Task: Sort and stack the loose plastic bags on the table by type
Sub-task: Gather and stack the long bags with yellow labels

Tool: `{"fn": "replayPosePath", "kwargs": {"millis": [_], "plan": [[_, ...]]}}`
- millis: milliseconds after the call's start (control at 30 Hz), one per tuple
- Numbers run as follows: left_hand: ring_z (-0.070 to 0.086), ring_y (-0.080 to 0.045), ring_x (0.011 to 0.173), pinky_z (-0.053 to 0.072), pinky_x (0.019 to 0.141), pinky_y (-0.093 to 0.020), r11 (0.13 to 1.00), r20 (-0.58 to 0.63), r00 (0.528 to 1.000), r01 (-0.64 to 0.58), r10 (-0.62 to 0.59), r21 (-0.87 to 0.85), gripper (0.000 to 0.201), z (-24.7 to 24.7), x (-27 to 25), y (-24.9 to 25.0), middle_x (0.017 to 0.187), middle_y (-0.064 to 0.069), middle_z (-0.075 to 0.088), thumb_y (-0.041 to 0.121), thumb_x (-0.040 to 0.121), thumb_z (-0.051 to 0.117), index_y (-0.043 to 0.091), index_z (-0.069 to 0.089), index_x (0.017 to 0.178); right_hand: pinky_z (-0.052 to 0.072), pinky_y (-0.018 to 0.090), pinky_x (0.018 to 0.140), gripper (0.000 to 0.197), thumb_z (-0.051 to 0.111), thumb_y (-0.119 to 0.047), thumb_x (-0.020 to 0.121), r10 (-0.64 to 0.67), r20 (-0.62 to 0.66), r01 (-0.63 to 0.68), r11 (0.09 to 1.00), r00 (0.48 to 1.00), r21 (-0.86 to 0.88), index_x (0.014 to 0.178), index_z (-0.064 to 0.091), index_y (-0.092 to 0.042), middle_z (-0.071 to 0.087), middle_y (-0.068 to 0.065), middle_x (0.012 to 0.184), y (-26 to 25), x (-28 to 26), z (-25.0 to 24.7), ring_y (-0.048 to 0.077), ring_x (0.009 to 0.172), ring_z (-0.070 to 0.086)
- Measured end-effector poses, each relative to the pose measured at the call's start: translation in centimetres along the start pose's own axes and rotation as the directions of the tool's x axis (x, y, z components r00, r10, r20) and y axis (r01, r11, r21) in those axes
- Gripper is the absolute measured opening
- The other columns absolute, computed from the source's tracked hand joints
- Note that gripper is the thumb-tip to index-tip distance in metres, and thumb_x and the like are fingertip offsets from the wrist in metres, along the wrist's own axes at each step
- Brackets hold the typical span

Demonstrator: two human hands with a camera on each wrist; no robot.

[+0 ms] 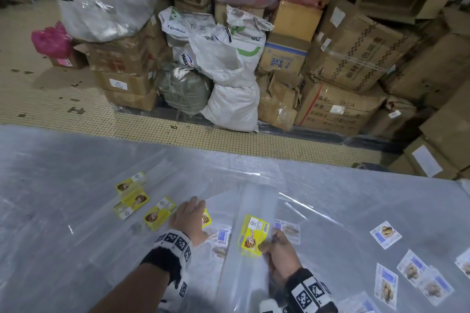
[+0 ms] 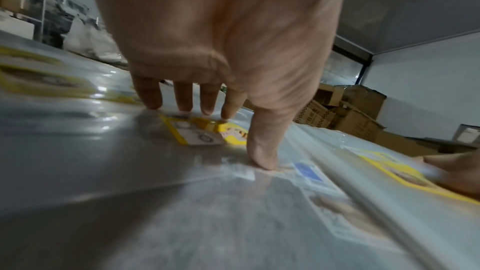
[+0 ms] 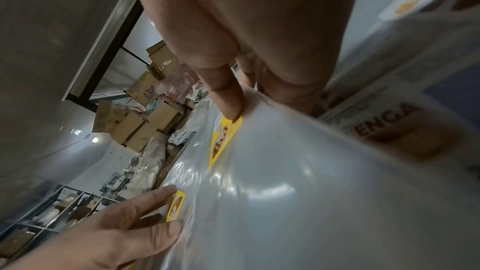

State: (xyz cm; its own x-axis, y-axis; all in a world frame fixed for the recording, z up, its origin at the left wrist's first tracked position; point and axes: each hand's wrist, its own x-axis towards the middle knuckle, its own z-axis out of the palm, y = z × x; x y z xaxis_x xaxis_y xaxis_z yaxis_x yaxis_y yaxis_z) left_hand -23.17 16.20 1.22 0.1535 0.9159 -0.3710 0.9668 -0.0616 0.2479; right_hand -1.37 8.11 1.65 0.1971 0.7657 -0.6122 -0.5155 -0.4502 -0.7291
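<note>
A person sorting clear plastic bags at a plastic-covered table point(image 1: 76, 160) holds one long yellow-label bag point(image 1: 254, 234) in the right hand point(image 1: 279, 251), thumb and fingers pinched on the near corner of its yellow label; the right-wrist view shows the thumb tip pressed to the yellow print. The bag's long axis runs away from the person toward the far edge of the table, and its clear body lies over several blue-label bags point(image 1: 220, 235). Just to the left of the held bag, the left hand point(image 1: 189, 218) lies flat, fingers straight and spread, pressing another yellow-label bag point(image 1: 206, 218) to the table with nothing gripped. Further left of the held bag lie the other loose yellow-label bags point(image 1: 132, 198), overlapping. More blue-label bags point(image 1: 412, 269) are scattered well to its right. The yellow group lies to the left of the right hand's grip, with the left hand between them, so the held bag would likely have to travel leftward, kept parallel to those already there. Cardboard boxes point(image 1: 351, 58) and sacks point(image 1: 229, 79) fill the floor beyond the table.
</note>
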Motion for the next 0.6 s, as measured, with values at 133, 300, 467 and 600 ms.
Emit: {"fn": "replayPosePath", "kwargs": {"millis": [133, 300, 467, 600], "plan": [[0.015, -0.019, 0.145, 0.024, 0.113, -0.042, 0.998, -0.019, 0.999, 0.035, -0.034, 0.060, 0.083, -0.1, -0.5, 0.3, 0.159, 0.010, 0.012, 0.043, 0.085, 0.064, 0.029, 0.016, 0.152, 0.053, 0.030, 0.048, 0.044, 0.029, 0.033, 0.071, -0.033, 0.019, 0.033, 0.999, 0.999, -0.028, 0.091, 0.053, 0.001, 0.063, 0.021, 0.079, 0.6, 0.2, 0.6, 0.030, 0.065, 0.063], [0.020, -0.020, 0.141, 0.028, 0.107, -0.045, 0.989, -0.032, 0.999, 0.009, -0.004, 0.148, 0.082, 0.0, -0.5, 0.9, 0.153, 0.008, 0.021, 0.042, 0.088, 0.062, 0.026, 0.015, 0.152, 0.054, 0.033, 0.054, 0.047, 0.032, 0.033, 0.068, -0.015, 0.010, 0.016, 0.999, 1.000, -0.041, 0.097, 0.054, 0.003, 0.064, 0.022, 0.085, 1.2, 0.7, 0.3, 0.033, 0.073, 0.062], [0.024, -0.026, 0.135, 0.032, 0.104, -0.046, 0.987, 0.000, 1.000, 0.009, -0.009, 0.160, 0.085, 0.3, -0.1, 1.5, 0.149, 0.001, 0.021, 0.044, 0.086, 0.064, 0.026, 0.013, 0.152, 0.055, 0.034, 0.053, 0.051, 0.030, 0.032, 0.068, -0.007, 0.050, 0.009, 1.000, 0.999, -0.027, 0.101, 0.056, 0.002, 0.065, 0.025, 0.091, 0.9, 0.4, 0.2, 0.034, 0.072, 0.065], [0.019, -0.028, 0.136, 0.030, 0.105, -0.049, 0.992, 0.026, 0.998, 0.049, -0.052, 0.114, 0.096, 0.4, 0.2, 1.5, 0.149, -0.002, 0.014, 0.057, 0.077, 0.065, 0.031, 0.010, 0.151, 0.056, 0.039, 0.058, 0.052, 0.030, 0.031, 0.069, 0.008, 0.075, -0.009, 1.000, 0.997, 0.001, 0.104, 0.056, 0.003, 0.064, 0.027, 0.095, 0.8, 0.2, -0.2, 0.038, 0.076, 0.065]]}}
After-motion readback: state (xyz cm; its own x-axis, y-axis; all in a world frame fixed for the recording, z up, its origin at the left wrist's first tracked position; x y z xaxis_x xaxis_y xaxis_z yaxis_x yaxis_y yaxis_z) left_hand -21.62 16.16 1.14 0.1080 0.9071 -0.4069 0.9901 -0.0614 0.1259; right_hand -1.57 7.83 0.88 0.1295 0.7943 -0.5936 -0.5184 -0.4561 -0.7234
